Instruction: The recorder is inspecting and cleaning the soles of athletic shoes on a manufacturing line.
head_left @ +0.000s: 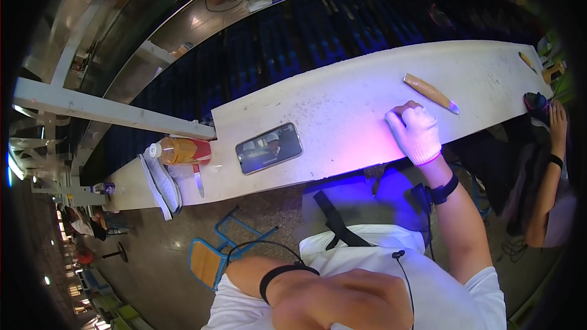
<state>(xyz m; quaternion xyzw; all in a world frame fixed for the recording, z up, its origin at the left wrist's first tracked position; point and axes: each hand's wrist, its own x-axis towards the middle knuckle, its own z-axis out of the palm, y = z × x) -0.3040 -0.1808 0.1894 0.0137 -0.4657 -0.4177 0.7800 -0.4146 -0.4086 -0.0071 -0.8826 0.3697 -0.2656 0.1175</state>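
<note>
My right hand (416, 131), in a white glove with bare fingertips, rests on the white bench (342, 110). Its fingers are curled in, and nothing shows between them. Just beyond it lies a wooden-handled knife (428, 90) with a short blade, apart from the hand. My left hand (342, 299) is raised close in front of my chest, bare, with a black band at the wrist. Its back faces up and its fingers are hidden. A phone (269, 148) with a lit screen lies on the bench left of the right hand.
Left on the bench are a bottle (183, 151) of orange drink, a red-handled knife (199, 181) and pale shoe-sole-like pieces (161, 186). A dark conveyor (293, 36) runs behind. A blue stool (226, 247) stands below. At right, a co-worker's hand (557, 123) touches a dark shoe (537, 105).
</note>
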